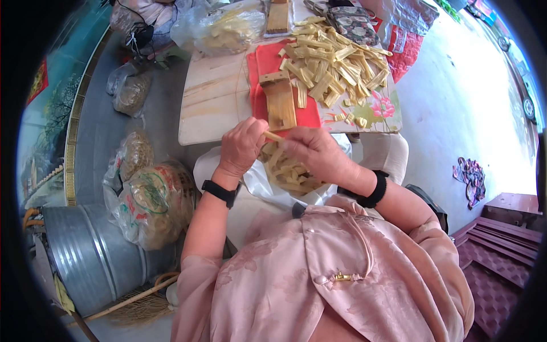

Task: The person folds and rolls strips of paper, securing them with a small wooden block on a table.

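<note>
My left hand (242,145) and right hand (316,151) both pinched one pale strip (273,136) over the white bag (256,179), beside the table (211,102).

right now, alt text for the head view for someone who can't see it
A person's left hand and right hand together pinch a pale folded strip over a white bag of similar strips. Ahead, a table holds a wooden block on red cloth and a heap of strips.
</note>
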The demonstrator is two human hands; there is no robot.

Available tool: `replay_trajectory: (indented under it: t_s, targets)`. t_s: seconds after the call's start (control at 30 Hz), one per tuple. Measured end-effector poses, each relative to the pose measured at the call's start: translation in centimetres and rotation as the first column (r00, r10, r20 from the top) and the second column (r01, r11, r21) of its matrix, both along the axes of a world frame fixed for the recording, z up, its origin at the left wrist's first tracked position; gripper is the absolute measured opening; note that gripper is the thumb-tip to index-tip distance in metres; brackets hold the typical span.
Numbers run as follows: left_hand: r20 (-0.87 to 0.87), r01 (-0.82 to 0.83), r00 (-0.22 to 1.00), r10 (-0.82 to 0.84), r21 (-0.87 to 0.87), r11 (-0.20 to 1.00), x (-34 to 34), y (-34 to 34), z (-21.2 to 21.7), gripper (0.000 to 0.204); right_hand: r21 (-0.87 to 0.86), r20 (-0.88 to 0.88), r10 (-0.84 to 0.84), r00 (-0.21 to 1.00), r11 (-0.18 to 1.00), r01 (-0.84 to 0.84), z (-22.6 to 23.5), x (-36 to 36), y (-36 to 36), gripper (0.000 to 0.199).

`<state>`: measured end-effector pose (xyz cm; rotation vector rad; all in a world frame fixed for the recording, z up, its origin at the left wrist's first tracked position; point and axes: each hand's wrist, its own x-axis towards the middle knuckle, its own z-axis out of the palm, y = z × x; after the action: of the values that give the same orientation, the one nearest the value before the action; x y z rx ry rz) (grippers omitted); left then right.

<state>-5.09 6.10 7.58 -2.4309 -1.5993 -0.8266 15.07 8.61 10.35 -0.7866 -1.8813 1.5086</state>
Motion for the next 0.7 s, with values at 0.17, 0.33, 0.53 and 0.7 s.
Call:
replay_trajectory:
  t_s: [0.17, 0.33, 0.53, 0.7]
  targets:
    - [0.793, 0.217, 0.556, 0.249, -0.428, 0.877, 1.9, 0.8, 0.3, 0.014, 0.019, 0.132, -0.180, 0.975, 0.984, 0.180, -1.5, 0.3, 4.3, 0.024]
    - [0.751, 0.180, 0.582, 0.311, -0.492, 0.852, 1.3, 1.9, -0.1, 0.021, 0.052, 0.138, -0.206, 0.969, 0.978, 0.201, -1.3, 0.1, 5.3, 0.029]
    - [0.679, 0.067, 0.657, 0.328, -0.486, 0.872, 0.8, 3.5, -0.1, 0.019, 0.129, 0.135, -0.248, 0.959, 0.964, 0.232, -0.7, -1.2, 6.4, 0.031]
    - [0.467, -0.108, 0.795, 0.388, -0.520, 0.847, 0.6, 4.2, -1.0, 0.018, 0.305, 0.398, -0.307, 0.864, 0.933, 0.191, -3.7, -1.5, 6.7, 0.027]
